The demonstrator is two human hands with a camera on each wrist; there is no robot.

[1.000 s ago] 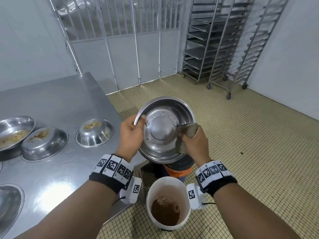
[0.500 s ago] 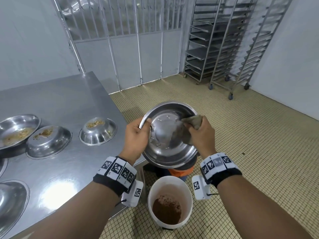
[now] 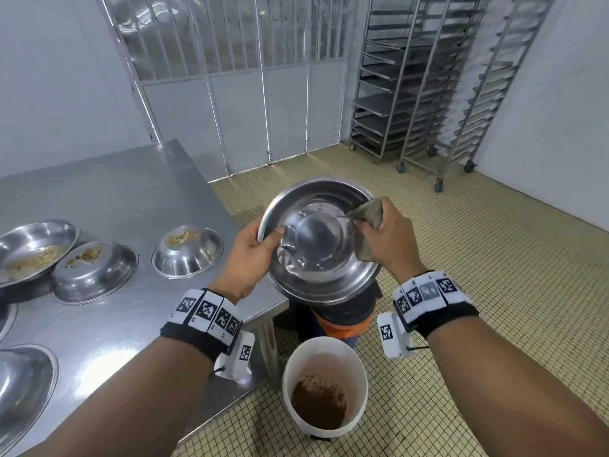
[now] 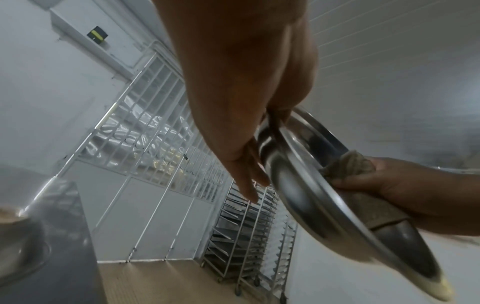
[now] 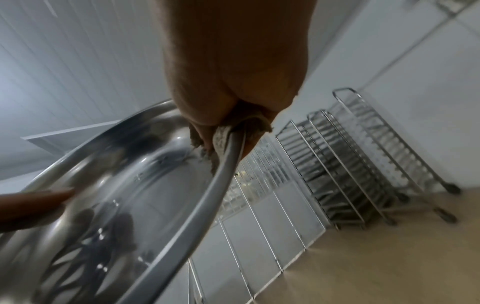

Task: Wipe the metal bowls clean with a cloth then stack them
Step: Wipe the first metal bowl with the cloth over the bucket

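Two hands share one metal bowl (image 3: 318, 240), held in the air just off the worktop's (image 3: 108, 189) near corner. The left hand (image 3: 245, 258) grips the bowl's left rim, thumb inside and fingers (image 4: 249, 181) spread flat along the outer wall, as the left wrist view shows. The right hand (image 3: 385, 239) is closed around a bunched brownish cloth (image 3: 365, 219) and pinches it over the right rim, so the fabric wraps both faces of the edge; the right wrist view shows the cloth (image 5: 228, 131) folded over the rim there. The bowl is tilted with its hollow toward the person, and its inside looks shiny and free of residue.

Directly below the bowl, on the tiled floor, stands a white bucket (image 3: 324, 354) with brown sludge in its bottom. To the bowl's left, on the worktop, sit three more bowls: the nearest (image 3: 188, 252) upside down with crumbs on its base, the next (image 3: 94, 272) also upside down and smeared, the farthest (image 3: 34, 249) upright with yellowish leftovers. Parts of further metal dishes show at the worktop's left edge. Beyond the bowl, against the wall, stand wheeled tray racks (image 3: 425, 87).

The bowl is probably thin, stiff steel: light, but slick, especially if wet, and apt to ring or dent if dropped. The rolled rim looks like the safest hold, thumb inside against fingers outside. The cloth is soft and takes the rim's shape, so it should follow the curve as the bowl is rotated through it. No stack is visible yet, and the three soiled bowls await wiping.
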